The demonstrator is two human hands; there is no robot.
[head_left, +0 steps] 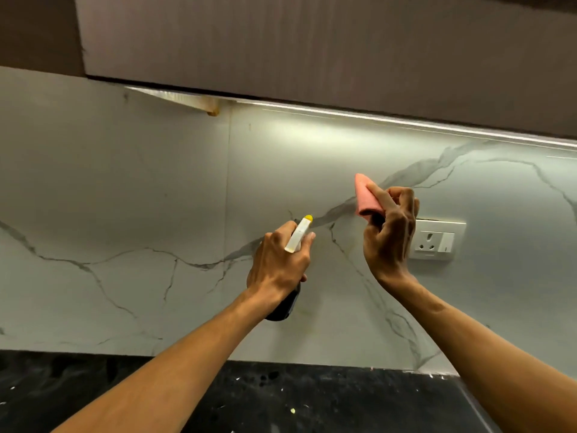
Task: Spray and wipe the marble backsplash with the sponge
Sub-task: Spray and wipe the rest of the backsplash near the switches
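Before the backsplash [140, 198], left fingers [285, 229] grip a spray bottle [298, 237], right fingers [384, 198] pinch a seemingly folded sponge [363, 198].

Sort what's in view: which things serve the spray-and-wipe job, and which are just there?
In use: spray bottle, gripped by the left hand; pink sponge, held by the right hand; marble backsplash.

Just there: wall socket; black countertop; upper cabinet.
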